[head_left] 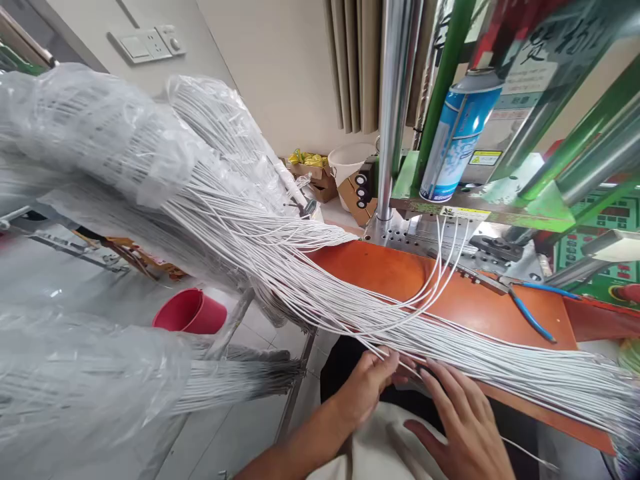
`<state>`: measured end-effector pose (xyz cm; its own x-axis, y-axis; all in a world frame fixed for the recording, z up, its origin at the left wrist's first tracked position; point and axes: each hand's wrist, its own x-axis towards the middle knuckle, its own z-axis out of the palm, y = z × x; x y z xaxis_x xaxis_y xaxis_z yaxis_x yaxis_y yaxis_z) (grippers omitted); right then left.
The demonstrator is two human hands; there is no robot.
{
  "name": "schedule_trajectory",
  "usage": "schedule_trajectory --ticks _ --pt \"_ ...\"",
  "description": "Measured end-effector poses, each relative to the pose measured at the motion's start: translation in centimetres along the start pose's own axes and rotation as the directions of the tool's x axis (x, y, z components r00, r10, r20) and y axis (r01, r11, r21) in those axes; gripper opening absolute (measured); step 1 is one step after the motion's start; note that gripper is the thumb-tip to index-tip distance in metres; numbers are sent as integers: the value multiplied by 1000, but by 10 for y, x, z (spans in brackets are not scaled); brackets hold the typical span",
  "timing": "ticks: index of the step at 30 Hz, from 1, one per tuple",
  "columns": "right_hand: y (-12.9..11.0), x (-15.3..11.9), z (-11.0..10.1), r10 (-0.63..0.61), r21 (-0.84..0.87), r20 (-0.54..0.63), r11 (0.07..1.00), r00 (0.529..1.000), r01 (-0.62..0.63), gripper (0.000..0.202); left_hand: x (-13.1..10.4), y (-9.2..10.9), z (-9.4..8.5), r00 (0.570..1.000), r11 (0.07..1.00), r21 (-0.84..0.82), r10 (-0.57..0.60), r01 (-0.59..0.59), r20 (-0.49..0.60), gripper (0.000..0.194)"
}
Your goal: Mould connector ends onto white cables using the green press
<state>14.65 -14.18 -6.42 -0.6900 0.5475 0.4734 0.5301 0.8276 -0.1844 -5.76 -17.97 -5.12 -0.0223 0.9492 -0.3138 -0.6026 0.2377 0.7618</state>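
My left hand is closed, pinching a white cable at the near edge of a long bundle of white cables. Just to its right, my right hand has its fingers stretched out and its thumb apart. Its fingertips are at the same cable, and I cannot tell how firmly they touch it. A loose cable end shows beyond the right hand. The bundle lies across an orange-brown work surface. Several cables loop up from it into a green machine.
Blue-handled pliers lie behind the bundle. A blue spray can stands on the machine's ledge. Plastic-wrapped cable bundles fill the left side, with a red bucket on the floor. A white bin stands at the back.
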Motion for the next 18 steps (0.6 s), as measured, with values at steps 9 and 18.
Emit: schedule_trajectory --ticks 9,18 --pt "19 60 10 157 56 81 985 984 -162 38 18 47 18 974 946 -228 -221 229 57 50" --pt "107 99 -30 276 289 410 865 869 -411 25 22 123 55 918 377 837 188 -395 349 40"
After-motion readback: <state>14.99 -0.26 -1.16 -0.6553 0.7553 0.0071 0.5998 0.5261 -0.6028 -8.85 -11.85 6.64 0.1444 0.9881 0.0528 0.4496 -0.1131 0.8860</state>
